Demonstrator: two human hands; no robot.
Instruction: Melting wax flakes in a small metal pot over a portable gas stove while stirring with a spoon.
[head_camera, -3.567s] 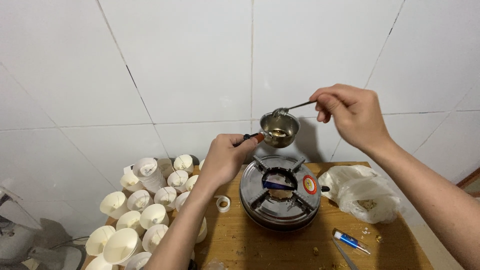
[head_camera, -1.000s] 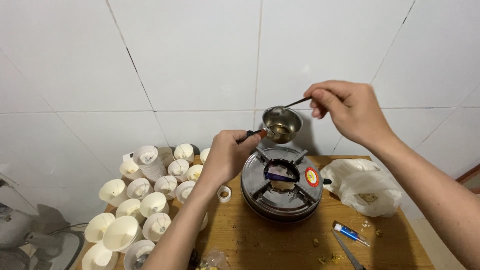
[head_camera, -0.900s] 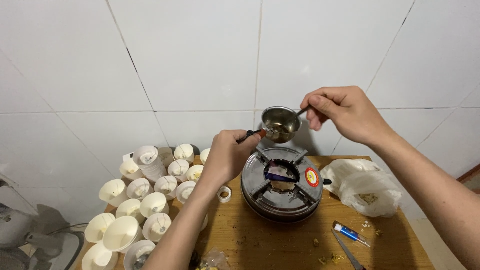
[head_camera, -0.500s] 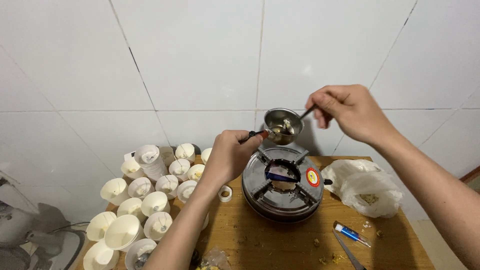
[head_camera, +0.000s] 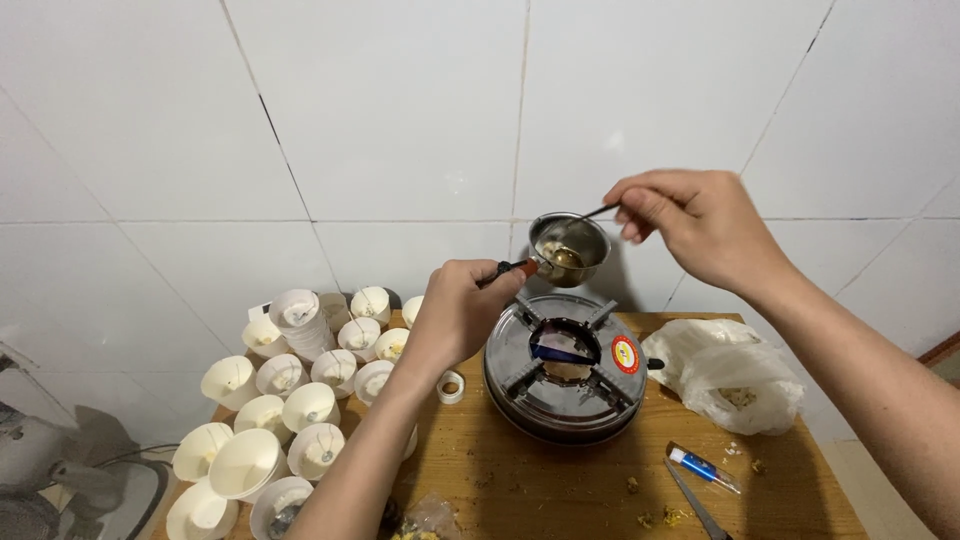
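My left hand grips the dark handle of a small steel pot and holds it in the air above a round metal stove with a blue flame in its centre. My right hand pinches the thin handle of a metal spoon whose bowl dips into the pot at its left inner side. A little yellowish liquid lies at the pot's bottom.
The stove stands on a small wooden table against a white tiled wall. Several white paper cups with wicks crowd the table's left side. A white plastic bag lies to the right, a small blue tube in front of it, a tape roll beside the stove.
My right hand has kept moving the spoon around inside the pot; its bowl has shifted from the pot's middle to its left side. The pot stays held above the stove.
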